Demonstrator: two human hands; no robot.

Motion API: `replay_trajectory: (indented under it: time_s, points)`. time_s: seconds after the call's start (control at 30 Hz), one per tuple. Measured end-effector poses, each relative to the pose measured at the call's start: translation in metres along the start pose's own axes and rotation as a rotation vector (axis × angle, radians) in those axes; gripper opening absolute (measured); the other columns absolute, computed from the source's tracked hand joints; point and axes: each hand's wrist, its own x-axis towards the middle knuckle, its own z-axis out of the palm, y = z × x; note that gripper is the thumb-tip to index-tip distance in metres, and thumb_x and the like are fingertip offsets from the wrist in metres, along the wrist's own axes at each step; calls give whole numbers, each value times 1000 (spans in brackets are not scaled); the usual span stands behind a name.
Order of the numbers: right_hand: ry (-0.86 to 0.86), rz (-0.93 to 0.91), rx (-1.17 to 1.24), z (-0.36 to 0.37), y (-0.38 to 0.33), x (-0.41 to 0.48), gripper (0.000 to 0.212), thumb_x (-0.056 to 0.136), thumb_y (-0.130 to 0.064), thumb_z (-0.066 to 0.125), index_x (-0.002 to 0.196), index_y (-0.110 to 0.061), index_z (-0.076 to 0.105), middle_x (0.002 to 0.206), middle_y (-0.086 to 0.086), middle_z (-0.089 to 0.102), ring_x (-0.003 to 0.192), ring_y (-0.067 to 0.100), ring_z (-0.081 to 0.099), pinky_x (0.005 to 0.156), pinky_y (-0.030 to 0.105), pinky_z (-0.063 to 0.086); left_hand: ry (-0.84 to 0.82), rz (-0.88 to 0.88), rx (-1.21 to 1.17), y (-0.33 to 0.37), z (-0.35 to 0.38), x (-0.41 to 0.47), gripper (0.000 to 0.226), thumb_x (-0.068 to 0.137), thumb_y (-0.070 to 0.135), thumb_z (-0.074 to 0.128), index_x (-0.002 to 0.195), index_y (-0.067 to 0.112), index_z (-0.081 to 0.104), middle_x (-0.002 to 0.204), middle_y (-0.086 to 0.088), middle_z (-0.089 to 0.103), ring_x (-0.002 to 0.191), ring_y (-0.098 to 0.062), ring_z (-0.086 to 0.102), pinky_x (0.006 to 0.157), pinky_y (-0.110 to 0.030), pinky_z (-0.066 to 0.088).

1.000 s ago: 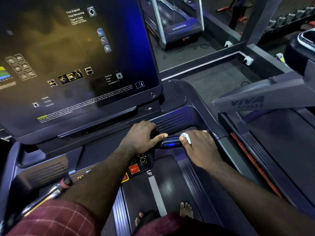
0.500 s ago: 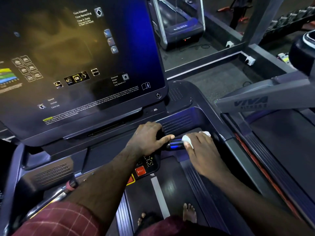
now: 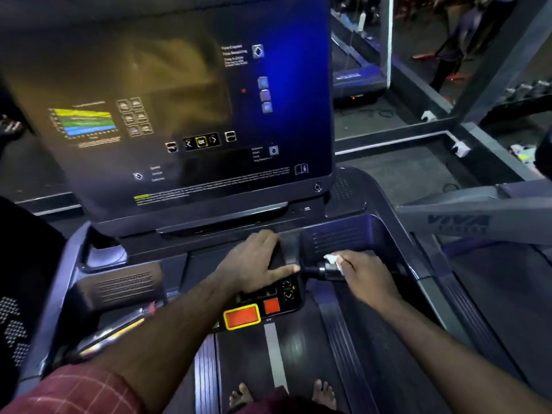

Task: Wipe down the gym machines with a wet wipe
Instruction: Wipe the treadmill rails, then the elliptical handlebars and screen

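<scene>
I stand on a dark treadmill with a large console screen (image 3: 185, 115) in front of me. My right hand (image 3: 366, 274) holds a white wet wipe (image 3: 333, 259) wrapped over the short metal grip (image 3: 321, 270) just right of the centre console, fingers curled round it. My left hand (image 3: 254, 264) rests on the black centre panel, its fingers curled over the far edge and its thumb stretched toward the grip. Most of the wipe is hidden under my right fingers.
Red stop buttons (image 3: 242, 316) sit on the panel below my left hand. A ribbed side tray (image 3: 122, 283) lies left, a recessed tray (image 3: 352, 234) right. The belt (image 3: 274, 354) and my bare feet are below. A neighbouring treadmill's arm (image 3: 466, 222) crosses at right.
The view has swung right and tilted up, so the console now sits centred. My right hand has shifted slightly along the grip with the wipe; my left hand stays on the panel.
</scene>
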Motion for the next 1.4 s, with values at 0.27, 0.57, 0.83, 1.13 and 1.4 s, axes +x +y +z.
replay_trajectory:
  time_s: [0.27, 0.57, 0.83, 1.13, 1.4]
  points:
    - [95, -64, 343, 23, -82, 43, 32, 107, -26, 53, 133, -31, 71, 118, -11, 76, 106, 7, 67, 90, 16, 45, -8, -57, 22, -36, 0, -37, 97, 82, 95, 41, 147, 23, 44, 153, 1, 46, 140, -19, 43, 115, -40, 40]
    - [171, -40, 377, 35, -77, 30, 33, 108, -25, 52, 138, -29, 67, 117, -19, 70, 103, -7, 62, 85, -6, 36, 37, -29, 75, -36, 0, -32, 94, 82, 95, 39, 143, 24, 48, 142, 5, 50, 128, -17, 46, 109, -41, 43]
    - [69, -202, 313, 54, -74, 20, 33, 108, -20, 55, 138, -23, 67, 134, -8, 68, 125, -6, 55, 108, 5, 36, 29, -19, 77, -37, 1, -28, 95, 82, 94, 39, 147, 26, 45, 146, 5, 47, 129, -16, 44, 112, -42, 40]
    - [27, -288, 436, 39, -63, -25, 35, 108, -13, 53, 138, -24, 67, 140, -10, 65, 135, -4, 53, 117, 18, 37, 8, -12, 93, -34, 0, -31, 95, 83, 94, 36, 148, 25, 43, 146, 4, 46, 130, -17, 44, 112, -43, 40]
    - [346, 15, 804, 1, -22, -45, 29, 108, -6, 50, 123, -19, 71, 116, -14, 74, 109, -6, 67, 94, 12, 48, 33, 56, 113, -11, -1, -17, 82, 84, 86, 38, 137, 24, 46, 134, 3, 48, 119, -21, 49, 102, -43, 47]
